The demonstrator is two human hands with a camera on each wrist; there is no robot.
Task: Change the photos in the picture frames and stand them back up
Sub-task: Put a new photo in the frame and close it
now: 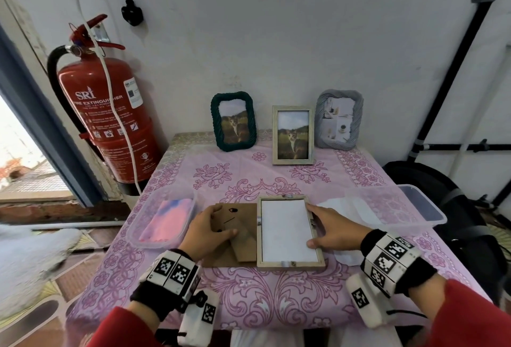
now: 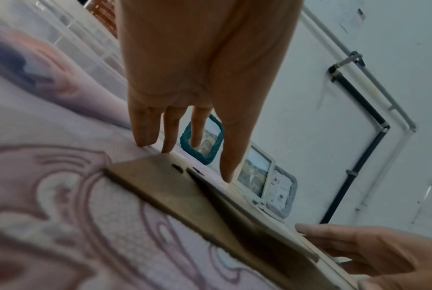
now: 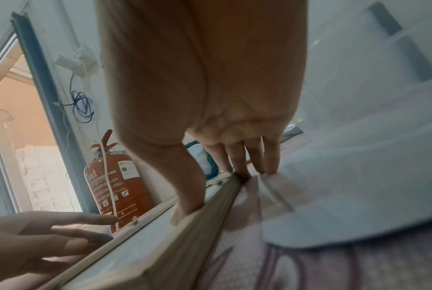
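A light wooden frame (image 1: 291, 263) lies face down at the table's near middle, with a white photo back (image 1: 287, 232) showing inside it. Left of it lies its brown backing board (image 1: 243, 214) with a folded stand. My left hand (image 1: 221, 222) rests on that board, fingers (image 2: 167, 137) straight and tips at its far edge. My right hand (image 1: 318, 226) rests on the frame's right rail (image 3: 209, 212). Its thumb lies on the rail and its fingers (image 3: 254, 157) touch the outer side. Three frames stand at the back: green rope (image 1: 233, 121), wooden (image 1: 293, 135), grey (image 1: 338, 118).
A clear tub (image 1: 190, 197) with pink and blue prints stands at the left. A second clear tub (image 1: 425, 208) stands at the right, with white sheets (image 1: 345, 259) by it. A red fire extinguisher (image 1: 107, 114) hangs left of the table. A black bag (image 1: 442, 189) sits at the right.
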